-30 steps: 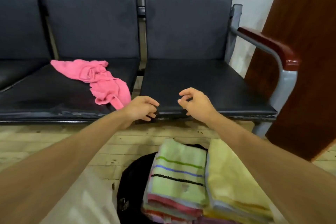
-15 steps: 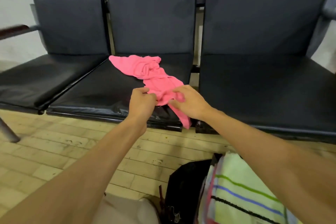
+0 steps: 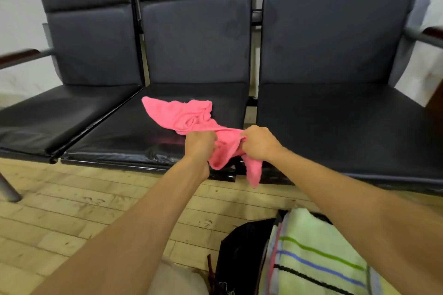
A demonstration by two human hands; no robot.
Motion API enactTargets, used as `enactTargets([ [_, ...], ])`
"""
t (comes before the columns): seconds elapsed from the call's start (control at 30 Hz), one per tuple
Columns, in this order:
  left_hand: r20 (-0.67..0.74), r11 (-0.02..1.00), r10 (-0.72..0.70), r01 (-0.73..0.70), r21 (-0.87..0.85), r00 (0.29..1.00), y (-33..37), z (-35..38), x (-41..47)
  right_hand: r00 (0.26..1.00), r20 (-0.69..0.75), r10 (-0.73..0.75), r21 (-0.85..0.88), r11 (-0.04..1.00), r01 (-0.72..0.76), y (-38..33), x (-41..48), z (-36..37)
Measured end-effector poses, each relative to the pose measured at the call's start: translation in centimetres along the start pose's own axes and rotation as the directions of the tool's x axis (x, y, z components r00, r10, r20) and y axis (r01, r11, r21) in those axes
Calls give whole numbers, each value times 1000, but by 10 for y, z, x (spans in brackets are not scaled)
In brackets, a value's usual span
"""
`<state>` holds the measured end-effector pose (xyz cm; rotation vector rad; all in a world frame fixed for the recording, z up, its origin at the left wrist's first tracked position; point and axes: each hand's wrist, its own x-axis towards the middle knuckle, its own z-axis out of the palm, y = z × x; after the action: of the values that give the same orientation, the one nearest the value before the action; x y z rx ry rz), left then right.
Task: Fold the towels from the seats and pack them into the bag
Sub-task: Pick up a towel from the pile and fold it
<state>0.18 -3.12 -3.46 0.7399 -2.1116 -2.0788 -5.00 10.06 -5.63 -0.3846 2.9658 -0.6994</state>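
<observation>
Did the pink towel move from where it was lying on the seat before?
Yes. The crumpled pink cloth towel has been pulled toward the front edge of the middle black padded seat; both hands grip its near end, which now hangs further over that edge.

Pink towel: crumpled, unfolded; far end spread on front half of the middle seat, near end bunched and hanging over the seat's front edge; black bag on the floor below, mouth open; folded striped towel, pale green with green, blue, black stripes, standing in the bag.
</observation>
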Motion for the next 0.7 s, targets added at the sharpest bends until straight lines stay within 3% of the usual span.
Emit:
enactTargets([
  [0.07,-22,999,-28,29,21,999,-1,9,-2,998,-33,45,184,982,-38,10,-14,-22],
  [0.13,-22,996,-78,79,39,997,0,18,-4,989,-61,132,461,883,-89,23,-32,-44],
  [0.2,104,990,-140,141,-8,985,4,29,-16,970,-52,239,700,701,-135,37,-48,-65],
  [0.27,274,970,-223,241,-35,936,6,41,-32,936,-24,350,881,451,-146,50,-65,-83],
  [0.33,391,944,-299,329,-11,870,5,55,-41,910,1,414,968,226,-104,63,-83,-100],
  [0.47,497,902,-368,431,-13,786,10,86,-50,877,71,475,997,-20,-70,93,-118,-117],
  [0.53,494,896,-355,440,-65,794,10,105,-56,862,99,497,995,-59,-80,109,-135,-120],
  [0.63,448,917,-231,347,-197,864,9,135,-69,893,142,427,990,-55,-131,129,-162,-122],
  [0.7,366,939,-186,275,-209,912,8,150,-65,915,156,371,981,48,-187,138,-175,-125],
])
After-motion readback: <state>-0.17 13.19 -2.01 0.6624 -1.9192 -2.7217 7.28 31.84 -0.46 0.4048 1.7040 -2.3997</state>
